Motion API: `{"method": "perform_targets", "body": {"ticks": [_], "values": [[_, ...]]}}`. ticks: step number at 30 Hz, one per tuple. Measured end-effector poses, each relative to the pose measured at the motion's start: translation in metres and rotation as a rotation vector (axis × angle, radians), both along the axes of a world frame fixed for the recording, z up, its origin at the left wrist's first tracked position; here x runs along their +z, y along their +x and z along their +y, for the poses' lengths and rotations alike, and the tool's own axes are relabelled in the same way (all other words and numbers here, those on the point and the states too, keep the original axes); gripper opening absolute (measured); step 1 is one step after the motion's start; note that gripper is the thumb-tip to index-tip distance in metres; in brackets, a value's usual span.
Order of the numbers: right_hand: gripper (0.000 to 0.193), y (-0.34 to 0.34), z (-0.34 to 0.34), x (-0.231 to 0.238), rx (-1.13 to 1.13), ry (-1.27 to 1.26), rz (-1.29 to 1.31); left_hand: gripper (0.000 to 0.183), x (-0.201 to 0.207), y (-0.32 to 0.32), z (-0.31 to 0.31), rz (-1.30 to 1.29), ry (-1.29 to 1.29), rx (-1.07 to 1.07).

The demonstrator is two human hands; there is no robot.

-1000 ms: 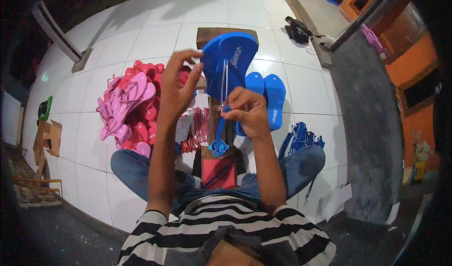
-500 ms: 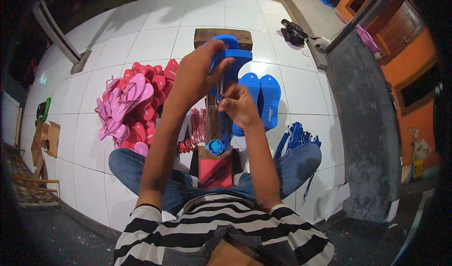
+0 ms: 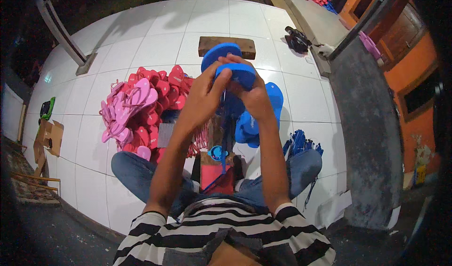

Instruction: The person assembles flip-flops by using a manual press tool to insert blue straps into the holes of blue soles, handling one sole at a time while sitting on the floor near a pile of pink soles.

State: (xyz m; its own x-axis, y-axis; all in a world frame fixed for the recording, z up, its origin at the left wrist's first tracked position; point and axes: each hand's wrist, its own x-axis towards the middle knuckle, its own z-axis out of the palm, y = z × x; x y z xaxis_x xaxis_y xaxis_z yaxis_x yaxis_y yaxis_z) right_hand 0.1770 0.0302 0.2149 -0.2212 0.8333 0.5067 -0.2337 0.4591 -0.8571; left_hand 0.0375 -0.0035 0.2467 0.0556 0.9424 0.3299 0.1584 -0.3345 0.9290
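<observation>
Both my hands are up over the wooden block, closed round a blue flip-flop sole. My left hand grips it from the left, with the thumb pressed on its near edge. From the right, my right hand wraps its fingers behind the same piece. A second rounded blue end shows just beyond; I cannot tell whether it is part of the same sole. Below the hands a thin blue strap hangs down. A small blue container sits on the wooden stand between my legs.
Pink and red flip-flops are heaped at left, with red straps beside them. More blue soles lie right of my hands, near a bundle of blue straps. A wooden block lies beyond; a cardboard box stands far left.
My right hand has moved up from below the sole onto it. The metal tool it held no longer shows. A blue strap now hangs below the hands.
</observation>
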Motion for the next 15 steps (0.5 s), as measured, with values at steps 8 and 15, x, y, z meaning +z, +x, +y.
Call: {"method": "perform_targets", "body": {"ticks": [8, 15], "values": [[0.031, -0.005, -0.014, -0.032, -0.154, -0.197, 0.003, 0.035, -0.015, 0.014, -0.01, -0.115, 0.022, 0.14], [0.029, -0.008, -0.067, -0.035, -0.303, -0.155, -0.095, 0.031, -0.032, 0.02, -0.041, -0.185, -0.037, 0.163]]}}
